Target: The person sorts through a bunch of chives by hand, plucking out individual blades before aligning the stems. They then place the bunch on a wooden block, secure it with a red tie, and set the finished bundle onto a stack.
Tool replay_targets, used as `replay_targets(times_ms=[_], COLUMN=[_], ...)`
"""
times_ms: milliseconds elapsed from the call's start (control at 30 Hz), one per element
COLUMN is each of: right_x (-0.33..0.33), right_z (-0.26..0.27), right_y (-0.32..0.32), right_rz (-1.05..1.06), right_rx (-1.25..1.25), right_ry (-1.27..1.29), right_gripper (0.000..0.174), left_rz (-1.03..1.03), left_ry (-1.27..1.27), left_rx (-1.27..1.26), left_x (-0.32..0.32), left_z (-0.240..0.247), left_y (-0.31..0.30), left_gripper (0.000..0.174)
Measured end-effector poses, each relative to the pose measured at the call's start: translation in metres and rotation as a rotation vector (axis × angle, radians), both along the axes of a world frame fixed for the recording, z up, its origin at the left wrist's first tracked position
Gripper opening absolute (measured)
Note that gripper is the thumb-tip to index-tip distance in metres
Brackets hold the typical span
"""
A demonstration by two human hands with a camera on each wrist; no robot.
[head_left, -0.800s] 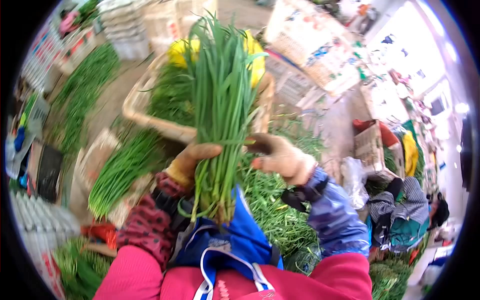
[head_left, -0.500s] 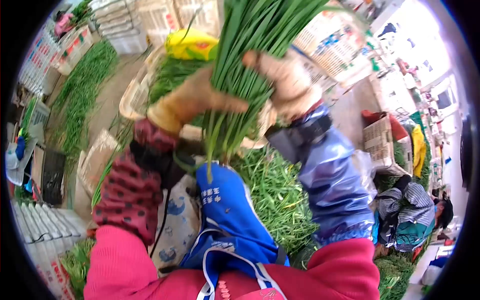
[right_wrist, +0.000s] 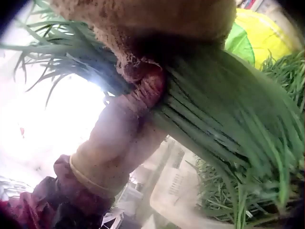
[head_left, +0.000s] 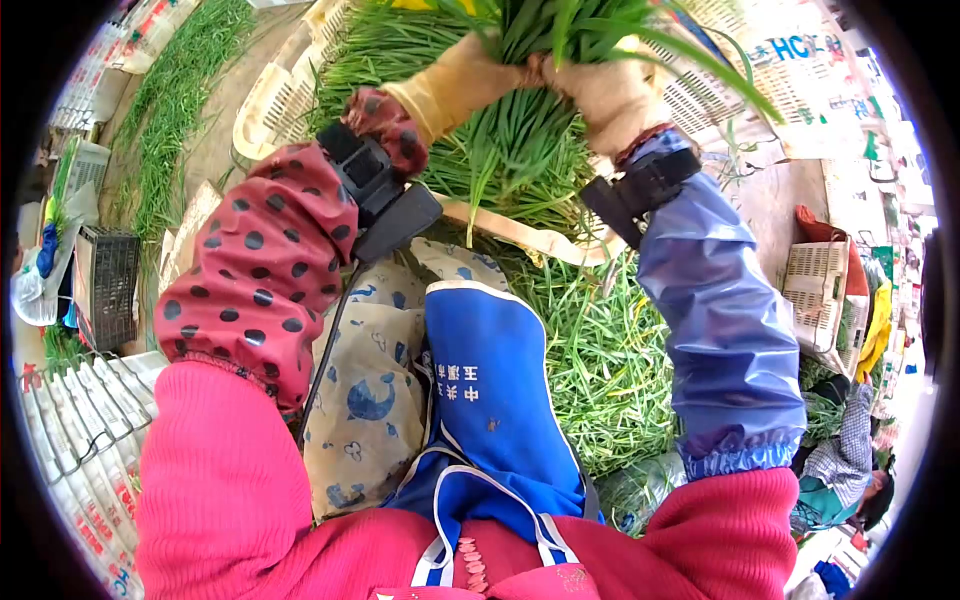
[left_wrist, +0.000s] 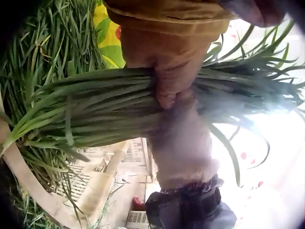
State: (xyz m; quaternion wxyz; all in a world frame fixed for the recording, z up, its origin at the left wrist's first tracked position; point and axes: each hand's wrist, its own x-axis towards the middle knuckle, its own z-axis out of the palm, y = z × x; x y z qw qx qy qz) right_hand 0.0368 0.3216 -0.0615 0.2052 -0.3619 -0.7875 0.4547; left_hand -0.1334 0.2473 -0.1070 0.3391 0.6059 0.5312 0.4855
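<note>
A thick bunch of long flat green leaves, which look like garlic chives [left_wrist: 105,105], lies across both gloved hands. My left hand [head_left: 470,85] grips it from one side and my right hand [head_left: 612,100] from the other, the two meeting around its middle in the head view. From the left wrist, my left thumb and fingers [left_wrist: 174,83] show curled over the leaves. In the right wrist view the right hand [right_wrist: 152,21] wraps the bunch from above. Below the hands stands a cream plastic basket [head_left: 530,232] holding more green leaves [head_left: 385,60].
Loose cut leaves [head_left: 600,360] cover the floor right of the blue apron [head_left: 490,350]. A yellow bag [right_wrist: 262,33] lies at the basket. More greens [head_left: 170,130] are strewn at the left, near a black crate [head_left: 108,285]. Another person [head_left: 845,470] sits far right.
Both hands have moved forward, away from the body, carrying the bunch from over the apron to above the basket. The right hand, earlier beside the bunch, now grips it too.
</note>
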Motion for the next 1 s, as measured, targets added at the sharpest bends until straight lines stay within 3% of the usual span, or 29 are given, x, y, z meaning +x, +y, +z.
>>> replay_targets(times_ms=[33, 100, 167, 200, 233, 267, 333, 367, 400, 467, 500, 533, 567, 633, 833, 867, 933, 967, 1000], right_x=[0.002, -0.001, -0.006, -0.006, 0.0, 0.005, 0.006, 0.008, 0.009, 0.01, 0.009, 0.006, 0.003, -0.004, -0.025, -0.028, -0.032, -0.031, -0.027], right_z=[0.008, 0.029, 0.057, 0.071, 0.073, 0.059, 0.021, 0.008, 0.009, 0.027, 0.031, 0.033, 0.033, 0.029, 0.024, 0.029, 0.037, 0.045, 0.045], right_y=[0.005, 0.011, 0.014, 0.004, 0.008, 0.027, 0.038, 0.035, 0.031, 0.015, 0.011, 0.01, 0.011, 0.015, 0.019, 0.018, 0.019, 0.017, 0.019], right_rz=[0.104, 0.166, 0.222, 0.187, 0.294, 0.36, 0.273, 0.311, 0.344, 0.414, 0.421, 0.403, 0.377, 0.301, 0.052, 0.013, -0.046, -0.078, -0.088], right_rx=[0.244, 0.031, -0.169, -0.22, -0.112, -0.245, -0.352, -0.242, -0.035, 0.481, 0.615, 0.643, 0.643, 0.618, 0.461, 0.439, 0.401, 0.126, 0.099], right_ry=[-0.06, 0.188, 0.444, 0.485, 0.481, 0.431, 0.46, 0.299, 0.071, -0.432, -0.532, -0.526, -0.494, -0.363, 0.242, 0.343, 0.527, 0.681, 0.702], right_gripper=[0.021, 0.02, 0.021, 0.021, 0.019, 0.018, 0.024, 0.028, 0.03, 0.031, 0.03, 0.029, 0.028, 0.026, 0.021, 0.02, 0.019, 0.019, 0.022], left_rz=[-0.016, -0.045, -0.093, -0.126, -0.159, -0.193, -0.234, -0.255, -0.272, -0.337, -0.361, -0.217, -0.162, -0.175, -0.308, -0.258, 0.088, 0.266, 0.329], left_ry=[-0.033, -0.098, -0.206, -0.245, -0.285, -0.289, -0.049, 0.071, -0.148, -0.78, -1.098, -0.15, 0.254, -0.064, 0.455, -0.107, 0.252, 0.43, 0.427], left_rx=[0.082, 0.246, 0.148, 0.084, 0.019, 0.002, 0.287, 0.426, 0.207, 0.16, 0.128, 0.413, 0.293, 0.149, 0.41, 0.119, 0.262, 0.335, 0.304], left_x=[0.002, 0.001, -0.002, -0.004, -0.005, -0.007, -0.015, -0.015, -0.021, -0.002, 0.004, -0.003, -0.012, -0.008, -0.007, 0.007, 0.004, 0.005, 0.011], left_z=[0.007, 0.033, 0.062, 0.072, 0.077, 0.078, 0.047, 0.029, 0.002, -0.001, -0.005, 0.002, 0.01, 0.012, -0.016, 0.008, 0.028, 0.036, 0.041], left_y=[0.001, 0.01, 0.016, 0.018, 0.019, 0.021, 0.035, 0.039, 0.044, 0.036, 0.033, 0.036, 0.031, 0.035, 0.057, 0.027, -0.009, -0.025, -0.042], left_gripper=[0.058, 0.043, 0.042, 0.043, 0.044, 0.05, 0.056, 0.059, 0.061, 0.059, 0.058, 0.05, 0.042, 0.038, 0.051, 0.072, 0.084, 0.09, 0.087])
